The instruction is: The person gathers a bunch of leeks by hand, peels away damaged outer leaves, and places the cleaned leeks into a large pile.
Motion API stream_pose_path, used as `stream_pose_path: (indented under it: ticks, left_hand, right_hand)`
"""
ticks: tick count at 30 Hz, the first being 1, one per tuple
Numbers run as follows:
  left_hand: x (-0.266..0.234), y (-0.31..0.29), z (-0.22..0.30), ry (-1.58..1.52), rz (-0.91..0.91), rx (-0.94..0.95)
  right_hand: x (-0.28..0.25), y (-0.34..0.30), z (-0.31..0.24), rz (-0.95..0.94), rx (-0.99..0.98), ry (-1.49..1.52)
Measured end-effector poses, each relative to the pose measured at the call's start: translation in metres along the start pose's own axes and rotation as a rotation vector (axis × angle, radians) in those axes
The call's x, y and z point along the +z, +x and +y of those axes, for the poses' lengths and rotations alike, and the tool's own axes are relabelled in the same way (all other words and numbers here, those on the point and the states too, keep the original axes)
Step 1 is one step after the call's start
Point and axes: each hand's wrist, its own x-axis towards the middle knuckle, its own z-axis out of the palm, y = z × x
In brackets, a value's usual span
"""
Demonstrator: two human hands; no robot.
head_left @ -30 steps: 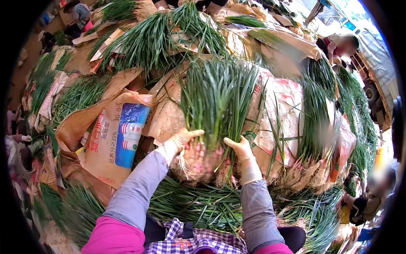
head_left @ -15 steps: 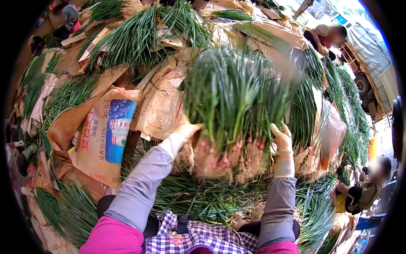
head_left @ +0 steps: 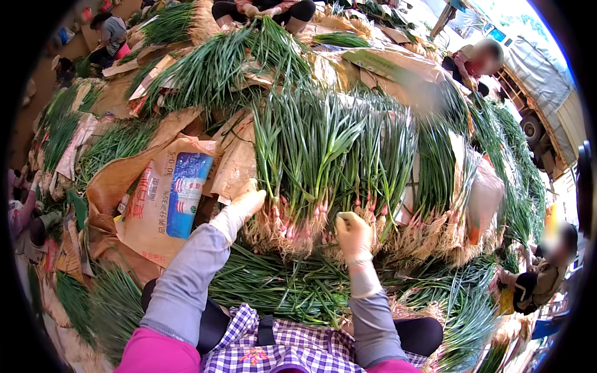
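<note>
A wide row of spring onions [head_left: 311, 143] lies before me, with green leaves pointing away and reddish bulbs and pale roots toward me. At the left edge of this row, my left hand [head_left: 250, 200], in a pale glove, is closed against the stems just above the roots; its fingertips are partly hidden. My right hand [head_left: 354, 236], gloved too, is curled closed over the roots near the row's middle. What it holds, if anything, cannot be made out. More spring onions [head_left: 280, 286] lie crosswise between my forearms and the row.
A printed brown paper sack [head_left: 155, 211] lies left of my left arm. Further heaps of spring onions [head_left: 217, 62] rest on brown paper beyond. Other people sit around, one at the right [head_left: 547, 273] and one at the far side [head_left: 264, 9]. A truck [head_left: 541, 81] stands far right.
The spring onions between my hands have come down onto the row and spread out. My right hand has moved left and closed; my left hand has shifted slightly left and nearer.
</note>
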Motion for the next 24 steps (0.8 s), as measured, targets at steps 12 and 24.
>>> stream_pose_path:
  ticks: [12,24]
  left_hand:
    - [-0.027,-0.204,0.056,-0.624,-0.288,0.119]
    - [0.038,-0.214,0.048,-0.573,-0.419,0.279]
  right_hand:
    - [0.059,0.120,0.002,-0.066,0.383,-0.286]
    - [-0.040,-0.039,-0.063,-0.559,0.371,0.772]
